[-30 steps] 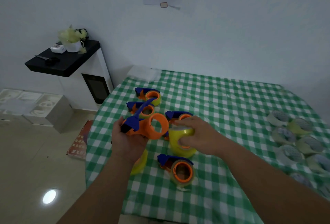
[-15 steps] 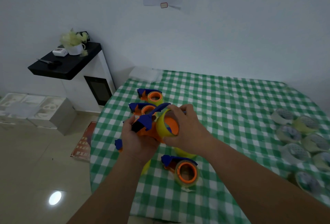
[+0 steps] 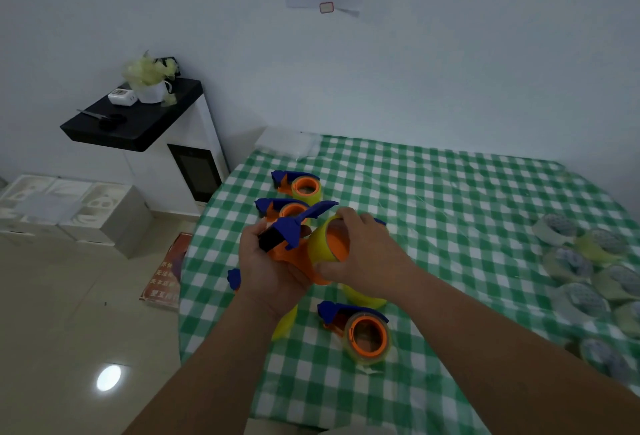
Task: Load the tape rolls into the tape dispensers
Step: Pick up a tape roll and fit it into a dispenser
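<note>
Left hand (image 3: 273,268) fingers curled round orange dispenser (image 3: 294,254), blue handle pointing up-right, right hand (image 3: 367,251) fingers gripping yellow tape roll (image 3: 320,244) on its hub, roll's opening facing camera.

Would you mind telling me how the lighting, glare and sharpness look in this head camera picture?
Head view: dim, bluish light; one bright lamp reflection glares on the glossy floor; wide-angle bending curves the table edge; the spare tape rolls at right look soft, while the left hand and right hand on the dispenser are fairly sharp.
</note>
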